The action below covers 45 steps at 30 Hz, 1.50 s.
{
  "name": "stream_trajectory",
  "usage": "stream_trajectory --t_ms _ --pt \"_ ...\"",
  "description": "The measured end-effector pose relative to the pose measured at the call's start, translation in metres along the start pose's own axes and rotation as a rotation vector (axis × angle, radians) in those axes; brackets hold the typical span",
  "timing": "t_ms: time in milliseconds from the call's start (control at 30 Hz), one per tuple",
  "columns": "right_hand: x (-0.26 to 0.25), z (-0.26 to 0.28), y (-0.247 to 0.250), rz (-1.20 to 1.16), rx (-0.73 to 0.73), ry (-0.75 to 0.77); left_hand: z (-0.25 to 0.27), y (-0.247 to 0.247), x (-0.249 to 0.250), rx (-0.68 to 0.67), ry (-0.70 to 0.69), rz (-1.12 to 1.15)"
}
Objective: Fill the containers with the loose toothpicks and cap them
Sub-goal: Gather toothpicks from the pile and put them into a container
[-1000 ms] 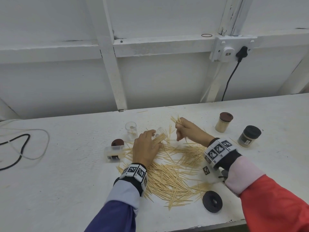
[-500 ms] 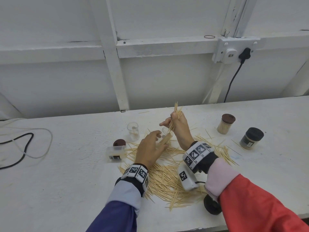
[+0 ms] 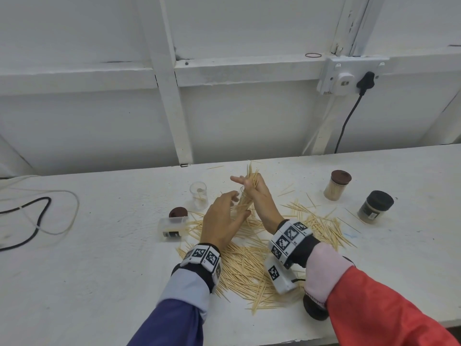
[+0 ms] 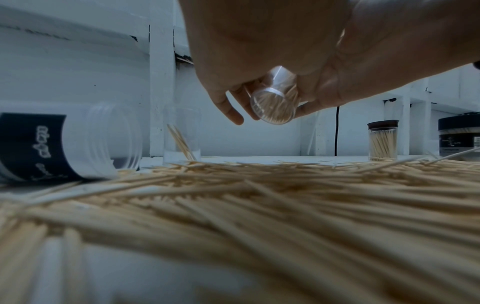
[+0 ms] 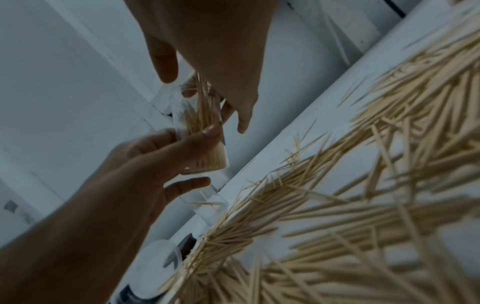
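Observation:
Loose toothpicks [image 3: 249,265] lie in a wide pile on the white table [image 3: 99,270]. My left hand [image 3: 237,206] grips a small clear container [image 3: 243,199], tilted and raised a little above the pile. Its round bottom [image 4: 272,107] faces the left wrist view, with toothpicks inside. My right hand [image 3: 247,182] pinches a bundle of toothpicks [image 3: 250,174] whose lower ends sit in the container's mouth. In the right wrist view the container [image 5: 200,131] looks roughly half full, held between the left hand's fingers [image 5: 197,133] and thumb.
An upright clear container [image 3: 198,194] holds a few toothpicks. A brown lid [image 3: 178,212] and a labelled jar [image 3: 172,227] on its side lie left of the pile. Two capped jars, brown-lidded [image 3: 336,184] and black-lidded [image 3: 376,206], stand right. A black lid [image 3: 315,309] lies near the front edge; cables [image 3: 37,221] at left.
My right hand carried its bundle of toothpicks left and up from the pile and set it into the container's mouth. My left hand lifted and tilted the container toward it.

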State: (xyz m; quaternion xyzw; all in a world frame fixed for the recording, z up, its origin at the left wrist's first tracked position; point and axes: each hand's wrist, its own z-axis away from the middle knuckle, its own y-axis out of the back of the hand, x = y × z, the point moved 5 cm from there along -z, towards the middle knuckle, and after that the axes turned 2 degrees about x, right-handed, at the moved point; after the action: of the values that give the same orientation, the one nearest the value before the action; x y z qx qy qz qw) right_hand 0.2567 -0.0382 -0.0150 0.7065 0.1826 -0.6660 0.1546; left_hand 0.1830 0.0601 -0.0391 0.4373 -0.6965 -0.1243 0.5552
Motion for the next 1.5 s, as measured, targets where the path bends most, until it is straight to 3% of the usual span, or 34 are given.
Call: stream_trajectory --t_ms 400,500,667,867,1233,1367,1500 --pt "-0.003 0.003 0.006 -0.220 0.089 -0.012 0.000 0.001 -0.002 0.021 0.012 -0.019" --pt "-0.001 0.002 0.005 -0.158 0.079 -0.051 0.000 0.001 -0.002 0.023 0.013 -0.024" --pt "0.009 0.001 -0.001 -0.020 -0.060 -0.121 0.000 0.001 -0.002 0.033 0.002 -0.028" --pt "0.011 0.000 0.005 -0.129 -0.019 -0.160 -0.001 0.003 -0.001 0.053 -0.015 -0.034" --pt "0.003 -0.005 0.016 0.013 -0.162 -0.169 -0.002 0.005 -0.008 0.123 -0.018 -0.107" --pt "-0.007 -0.016 0.034 0.154 -0.057 -0.110 -0.002 0.005 -0.010 0.126 -0.049 -0.132" --pt "-0.008 -0.020 0.036 0.136 -0.147 -0.160 -0.003 0.003 -0.010 0.112 -0.053 -0.149"
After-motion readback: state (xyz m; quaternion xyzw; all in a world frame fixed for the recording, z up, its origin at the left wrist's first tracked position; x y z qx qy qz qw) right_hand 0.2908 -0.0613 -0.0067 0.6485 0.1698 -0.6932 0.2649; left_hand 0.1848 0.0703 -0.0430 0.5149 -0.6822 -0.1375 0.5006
